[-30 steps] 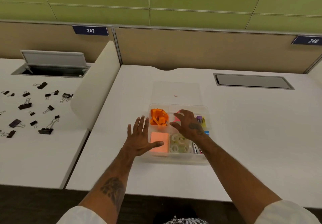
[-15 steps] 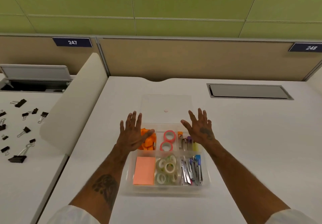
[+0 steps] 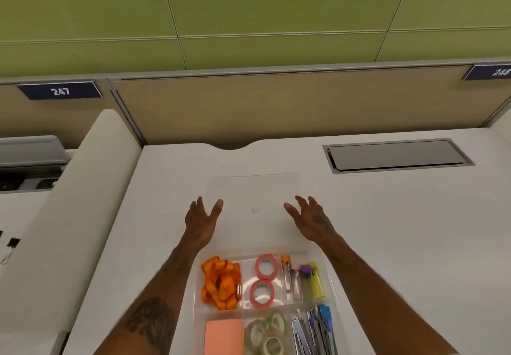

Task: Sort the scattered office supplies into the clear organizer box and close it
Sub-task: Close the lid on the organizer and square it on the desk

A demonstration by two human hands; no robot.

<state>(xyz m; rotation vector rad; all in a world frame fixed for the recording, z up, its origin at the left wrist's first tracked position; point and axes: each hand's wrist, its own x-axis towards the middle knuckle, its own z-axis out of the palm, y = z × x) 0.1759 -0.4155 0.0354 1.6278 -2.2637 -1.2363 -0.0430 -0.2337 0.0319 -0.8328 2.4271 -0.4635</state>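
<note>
Over clear lid behind organizer box, L hand & R hand moved fwd, fingers spread, holding nothing

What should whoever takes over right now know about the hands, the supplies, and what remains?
Left hand open at the lid's left edge; right hand open at its right edge; neither grips anything.
The lid lies flat on the desk behind the box, which is open.
Done: ribbon, pink tape, clear tape, notes and clips are in their compartments.
Left: put the lid on the box. A binder clip on the next desk at left may also need sorting.
</note>
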